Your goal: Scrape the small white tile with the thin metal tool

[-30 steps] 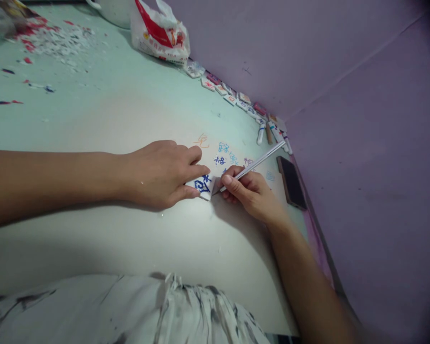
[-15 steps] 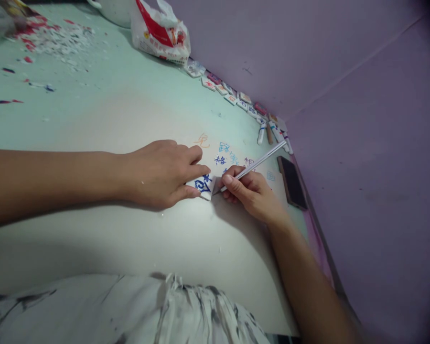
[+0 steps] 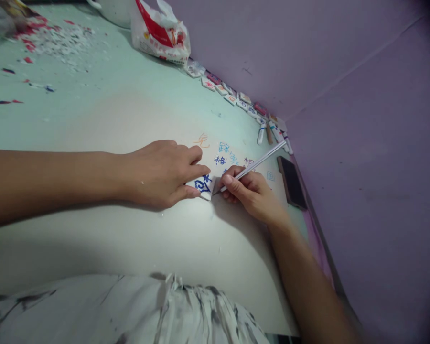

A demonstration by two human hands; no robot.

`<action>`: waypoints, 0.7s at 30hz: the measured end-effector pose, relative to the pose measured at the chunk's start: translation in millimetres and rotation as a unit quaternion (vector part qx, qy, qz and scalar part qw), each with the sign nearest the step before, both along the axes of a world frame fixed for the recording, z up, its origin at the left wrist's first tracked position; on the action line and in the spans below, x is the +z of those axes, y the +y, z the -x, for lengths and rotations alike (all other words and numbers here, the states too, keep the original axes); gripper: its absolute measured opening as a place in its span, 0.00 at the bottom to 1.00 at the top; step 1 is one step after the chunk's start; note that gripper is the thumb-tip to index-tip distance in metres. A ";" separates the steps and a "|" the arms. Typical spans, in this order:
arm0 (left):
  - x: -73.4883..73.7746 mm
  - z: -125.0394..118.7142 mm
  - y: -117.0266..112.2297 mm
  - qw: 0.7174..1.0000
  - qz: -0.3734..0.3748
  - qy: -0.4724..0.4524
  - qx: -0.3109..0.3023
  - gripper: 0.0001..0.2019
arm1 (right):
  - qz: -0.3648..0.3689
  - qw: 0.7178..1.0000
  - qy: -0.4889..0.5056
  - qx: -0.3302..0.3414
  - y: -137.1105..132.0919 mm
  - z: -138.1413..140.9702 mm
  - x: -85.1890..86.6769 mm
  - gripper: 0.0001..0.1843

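A small white tile [image 3: 203, 185] with a dark blue character painted on it lies on the pale green table [image 3: 111, 119]. My left hand [image 3: 161, 173] pins the tile down, index finger and thumb closed on its edges. My right hand [image 3: 252, 191] grips a thin white pen [image 3: 252, 166] like a pencil, its tip touching the tile's right edge. Blue and orange characters [image 3: 222, 152] are written on the table just beyond the tile.
A dark phone [image 3: 291, 182] lies to the right by the purple wall [image 3: 344, 95]. A row of small tiles and markers [image 3: 249, 107] lines the wall. A red and white plastic bag [image 3: 160, 32] sits at the back, paint chips [image 3: 50, 40] at the far left.
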State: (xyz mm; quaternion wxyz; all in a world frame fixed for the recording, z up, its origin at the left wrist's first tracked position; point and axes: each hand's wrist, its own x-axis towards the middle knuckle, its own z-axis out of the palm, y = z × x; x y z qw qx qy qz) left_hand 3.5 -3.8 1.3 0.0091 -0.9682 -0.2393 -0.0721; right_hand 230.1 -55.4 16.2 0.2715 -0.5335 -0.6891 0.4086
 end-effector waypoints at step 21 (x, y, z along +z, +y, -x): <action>0.4 0.2 -0.3 1.000 0.003 -0.001 0.003 0.20 | 0.002 1.000 -0.004 -0.004 0.0 0.0 0.0 0.33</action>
